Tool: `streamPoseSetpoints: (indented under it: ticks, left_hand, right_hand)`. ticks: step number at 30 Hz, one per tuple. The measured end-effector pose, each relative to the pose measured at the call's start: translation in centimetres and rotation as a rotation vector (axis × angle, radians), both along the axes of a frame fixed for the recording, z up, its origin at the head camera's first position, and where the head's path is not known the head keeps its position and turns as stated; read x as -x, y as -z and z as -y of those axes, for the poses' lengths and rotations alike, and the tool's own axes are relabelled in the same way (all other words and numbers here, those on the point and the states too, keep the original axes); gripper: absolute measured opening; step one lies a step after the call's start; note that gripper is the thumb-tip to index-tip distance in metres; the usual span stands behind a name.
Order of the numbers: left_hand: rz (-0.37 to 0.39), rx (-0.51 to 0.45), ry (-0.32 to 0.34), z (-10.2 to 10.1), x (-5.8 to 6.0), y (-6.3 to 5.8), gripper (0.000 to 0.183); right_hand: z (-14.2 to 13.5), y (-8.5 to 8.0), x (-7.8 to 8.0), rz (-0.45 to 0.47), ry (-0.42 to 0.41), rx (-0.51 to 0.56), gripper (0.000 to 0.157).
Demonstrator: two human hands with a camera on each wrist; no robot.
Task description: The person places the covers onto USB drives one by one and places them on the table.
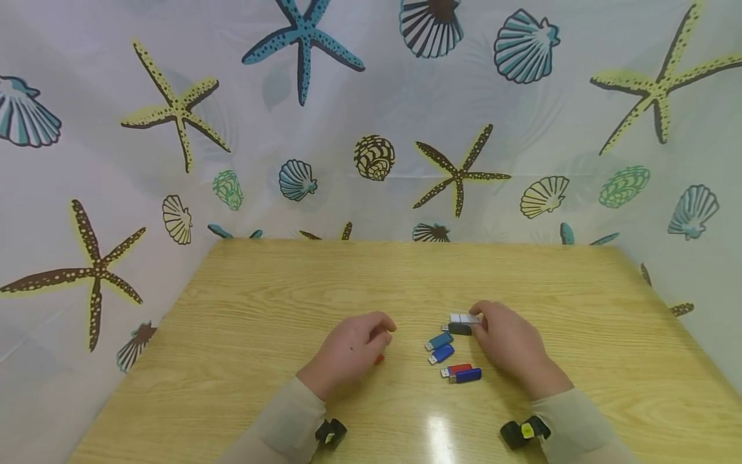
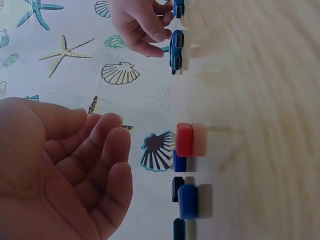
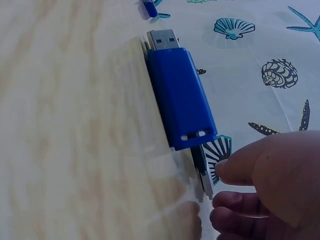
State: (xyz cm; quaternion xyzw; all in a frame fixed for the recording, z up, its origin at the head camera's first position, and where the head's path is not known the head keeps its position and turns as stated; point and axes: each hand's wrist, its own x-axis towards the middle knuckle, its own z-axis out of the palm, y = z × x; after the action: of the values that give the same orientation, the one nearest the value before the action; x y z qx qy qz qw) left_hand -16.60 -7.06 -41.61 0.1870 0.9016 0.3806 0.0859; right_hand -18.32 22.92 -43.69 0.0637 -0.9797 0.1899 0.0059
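Observation:
My right hand (image 1: 510,341) is at the right end of a white USB stick (image 1: 464,318), which it appears to pinch between thumb and fingers. A dark USB stick (image 1: 460,329) lies against the white one's near side. In the right wrist view, the thumb and fingertips (image 3: 232,200) are close about the white stick's end (image 3: 208,187); contact is hard to see. My left hand (image 1: 350,348) hovers over the table, fingers loosely curled, holding nothing. Below it, a red USB stick (image 2: 184,140) and a blue one (image 2: 188,201) show in the left wrist view.
A teal stick (image 1: 439,341) and a blue stick (image 1: 442,354) lie paired left of my right hand. Nearer are a red stick (image 1: 456,370) and a dark blue one (image 1: 466,376), side by side. The wooden table (image 1: 278,283) meets a sea-patterned cloth (image 1: 348,135) at its back and sides.

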Motion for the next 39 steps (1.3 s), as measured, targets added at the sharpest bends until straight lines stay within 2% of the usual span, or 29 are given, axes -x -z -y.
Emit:
streamPoseSetpoints:
  ticks: [11, 18, 26, 35, 39]
  left_hand:
    - [-0.099, 0.109, -0.065, 1.1, 0.6, 0.5, 0.021]
    - [-0.122, 0.161, -0.086, 1.6, 0.7, 0.6, 0.019]
    - [-0.152, 0.28, -0.03, 1.6, 0.8, 0.8, 0.027]
    - [-0.126, 0.319, 0.065, 1.5, 1.3, 1.6, 0.027]
    - [-0.119, 0.33, 0.074, 1.4, 1.5, 1.8, 0.02]
  right_hand:
    - [0.3, 0.0, -0.2, 0.008, -0.029, -0.006, 0.023]
    - [0.6, -0.4, -0.5, -0.006, -0.04, -0.013, 0.02]
    - [0.7, -0.6, -0.5, -0.008, -0.044, -0.016, 0.019]
    - [0.8, -0.6, -0.5, -0.001, -0.044, -0.028, 0.018]
    - [0.7, -0.4, -0.4, -0.001, -0.04, -0.03, 0.017]
